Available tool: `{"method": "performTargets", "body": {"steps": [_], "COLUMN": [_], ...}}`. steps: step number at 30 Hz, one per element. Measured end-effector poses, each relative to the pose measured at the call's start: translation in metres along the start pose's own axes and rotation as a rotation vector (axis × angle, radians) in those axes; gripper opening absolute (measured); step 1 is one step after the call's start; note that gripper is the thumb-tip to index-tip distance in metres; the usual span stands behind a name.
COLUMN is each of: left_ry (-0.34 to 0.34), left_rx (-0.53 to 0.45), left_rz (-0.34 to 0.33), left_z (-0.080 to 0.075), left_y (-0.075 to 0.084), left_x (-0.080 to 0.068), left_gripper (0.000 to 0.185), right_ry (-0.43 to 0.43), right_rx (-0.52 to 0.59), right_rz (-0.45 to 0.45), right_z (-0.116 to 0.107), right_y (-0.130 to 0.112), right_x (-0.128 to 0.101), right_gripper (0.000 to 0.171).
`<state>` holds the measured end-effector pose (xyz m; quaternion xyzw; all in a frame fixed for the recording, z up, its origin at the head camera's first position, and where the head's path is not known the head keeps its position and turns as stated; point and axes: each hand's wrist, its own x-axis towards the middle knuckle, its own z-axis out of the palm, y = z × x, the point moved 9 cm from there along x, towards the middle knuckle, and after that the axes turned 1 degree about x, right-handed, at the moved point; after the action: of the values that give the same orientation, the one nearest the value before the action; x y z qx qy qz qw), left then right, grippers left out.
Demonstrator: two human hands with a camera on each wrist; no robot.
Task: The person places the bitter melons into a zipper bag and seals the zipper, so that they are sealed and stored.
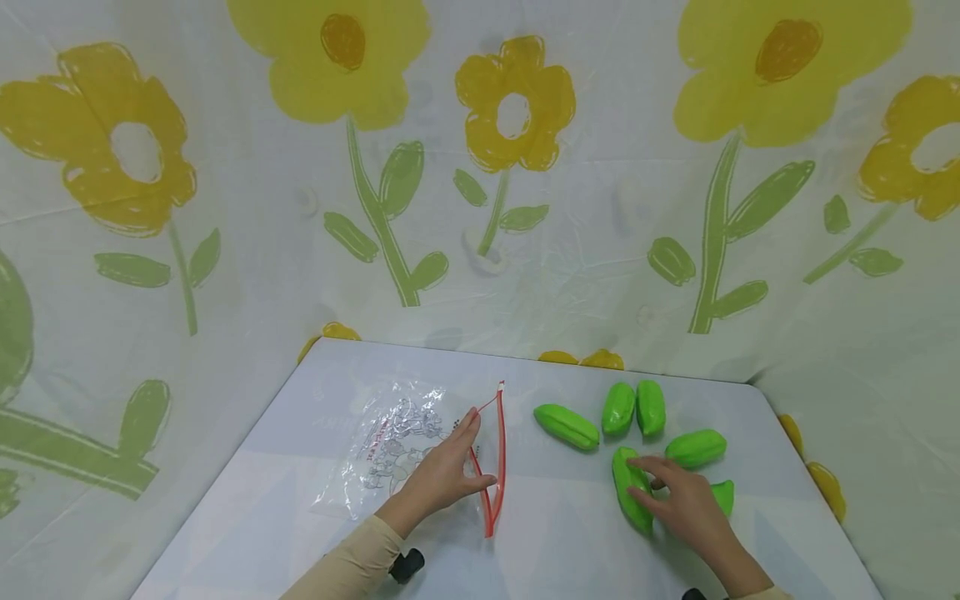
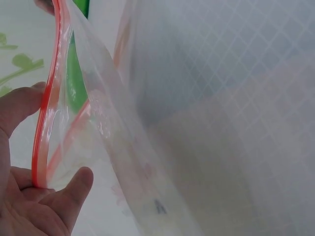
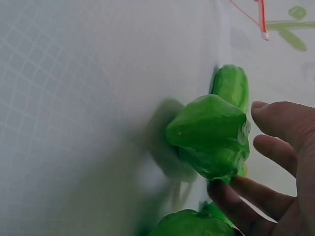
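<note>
A clear plastic zip bag [image 1: 405, 442] with a red zip edge [image 1: 502, 450] lies at the left of the table, its mouth parted. My left hand [image 1: 442, 471] is at that mouth, fingers and thumb spread, fingertips touching the red edge [image 2: 45, 110]. Several green ridged star fruits lie on the right half. Over the nearest star fruit [image 1: 628, 479] is my right hand [image 1: 686, 500], its fingertips at the fruit's side. In the right wrist view a gap shows between the thumb [image 3: 280, 118] and this star fruit [image 3: 211, 135].
Further star fruits lie behind and beside the right hand: one at the left [image 1: 567, 427], a pair at the back [image 1: 618, 408], one at the right [image 1: 697, 448] and one partly hidden [image 1: 723, 497]. A flowered cloth [image 1: 585, 250] hangs around the white table [image 1: 555, 533].
</note>
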<state>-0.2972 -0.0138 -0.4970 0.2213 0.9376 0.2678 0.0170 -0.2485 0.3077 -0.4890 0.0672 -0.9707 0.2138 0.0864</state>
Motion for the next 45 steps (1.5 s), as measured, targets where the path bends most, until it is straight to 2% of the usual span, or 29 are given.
{"method": "performTargets", "body": {"steps": [5,10,20,32,38,45], "left_ry": [0.003,0.005,0.013,0.004,0.000,-0.006], "left_rx": [-0.005,-0.002,-0.009,-0.005,-0.002,-0.010], "left_rz": [0.000,0.000,0.007,0.004,0.000,-0.001], "left_z": [0.000,0.000,0.001,0.000,0.001,0.001], "left_y": [-0.001,-0.002,-0.002,-0.001,-0.001,0.000], "left_x": [0.000,0.000,0.000,0.000,0.000,0.000], "left_gripper": [0.099,0.099,0.100,0.099,0.099,0.099], "right_ry": [-0.134,-0.183,-0.187,-0.171,-0.160,-0.183], "right_rx": [0.052,0.092,0.204,0.284,0.274,0.279], "right_rz": [0.118,0.177,0.176,0.178,0.148,0.114], "right_z": [0.010,0.017,0.033,0.049,0.058,0.061], "right_y": [0.006,0.006,-0.012,-0.036,-0.043,-0.054], "right_x": [-0.001,-0.001,0.001,0.005,0.009,0.012], "right_gripper": [0.050,0.053,0.052,0.052,0.053,0.063]}}
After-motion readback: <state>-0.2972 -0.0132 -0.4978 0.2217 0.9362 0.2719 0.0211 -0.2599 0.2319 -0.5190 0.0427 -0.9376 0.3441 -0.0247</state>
